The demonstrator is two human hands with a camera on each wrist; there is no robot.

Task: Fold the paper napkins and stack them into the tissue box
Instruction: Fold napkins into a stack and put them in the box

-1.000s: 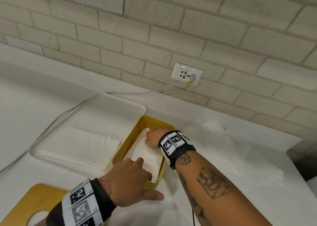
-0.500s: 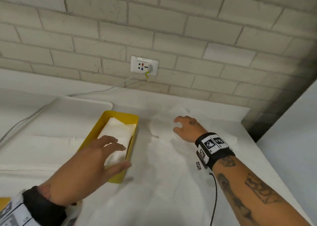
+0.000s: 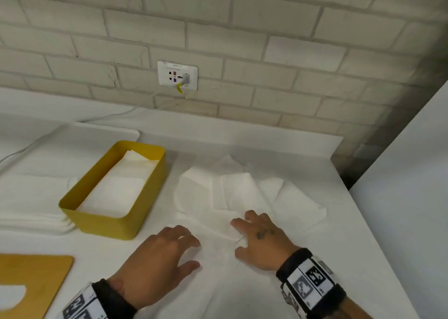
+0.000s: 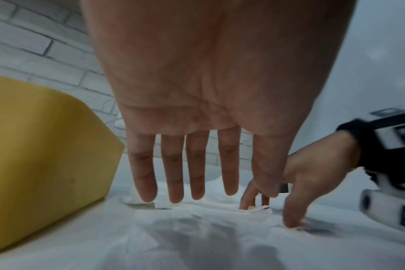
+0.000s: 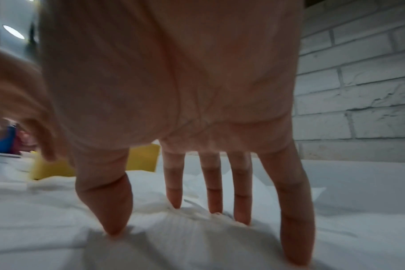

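Observation:
The yellow tissue box (image 3: 114, 224) stands left of centre with folded white napkins (image 3: 121, 187) inside. Loose napkins (image 3: 242, 192) lie spread on the table to its right. My right hand (image 3: 238, 237) presses thumb and straight fingertips onto the nearest napkin (image 5: 197, 233), and the paper ridges up between them. My left hand (image 3: 194, 253) hovers just left of it with fingers straight and spread, holding nothing. In the left wrist view the left hand (image 4: 222, 195) hangs just above the paper, beside the box wall (image 4: 46, 155) and the right hand (image 4: 312, 179).
A white tray (image 3: 80, 134) sits behind the box, with a stack of folded napkins (image 3: 34, 197) at the left. A yellow lid with a cutout (image 3: 36, 282) lies at the near left. A wall socket (image 3: 177, 75) with a cable faces me; a white panel (image 3: 412, 197) bounds the right.
Both hands left the box. The right hand reached to the loose napkins, then drew back toward me with its fingertips on one. The left hand moved right to join it.

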